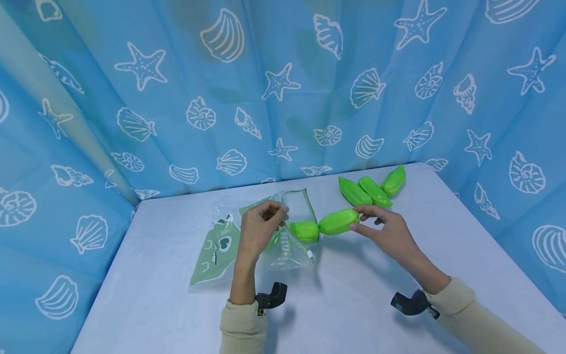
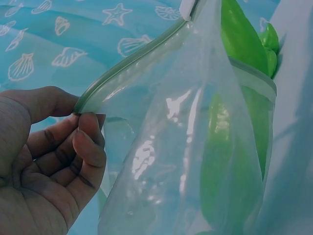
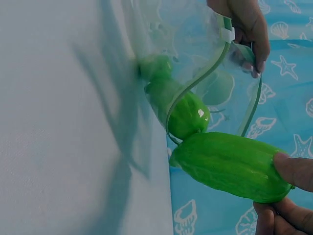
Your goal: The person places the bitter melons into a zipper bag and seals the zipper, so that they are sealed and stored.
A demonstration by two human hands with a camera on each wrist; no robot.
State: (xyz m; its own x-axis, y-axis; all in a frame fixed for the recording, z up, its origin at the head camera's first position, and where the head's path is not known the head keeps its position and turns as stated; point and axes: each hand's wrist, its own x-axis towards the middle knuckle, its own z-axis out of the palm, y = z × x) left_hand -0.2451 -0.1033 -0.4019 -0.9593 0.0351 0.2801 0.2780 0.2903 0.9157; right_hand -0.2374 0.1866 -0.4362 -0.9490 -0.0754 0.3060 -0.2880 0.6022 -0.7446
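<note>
My left hand (image 1: 258, 227) pinches the green-trimmed rim of a clear zip bag (image 1: 216, 250) printed with a green cartoon face. The bag's mouth gapes toward the right. Between the thumb and fingers of my right hand (image 1: 391, 231) is the end of a ridged green toy vegetable (image 1: 338, 222), its tip at the bag's mouth. Another green toy vegetable (image 3: 183, 110) lies inside, touching or nearly touching the held one. Deeper in, a further green shape (image 3: 155, 67) shows through the plastic. A white zip slider (image 3: 227, 34) sits on the rim.
Three more green toy vegetables, including a middle one (image 1: 375, 191), lie together at the table's back right. The white table (image 1: 353, 305) ends at a blue curtain (image 1: 305, 103) with white shell prints, at the back and both sides.
</note>
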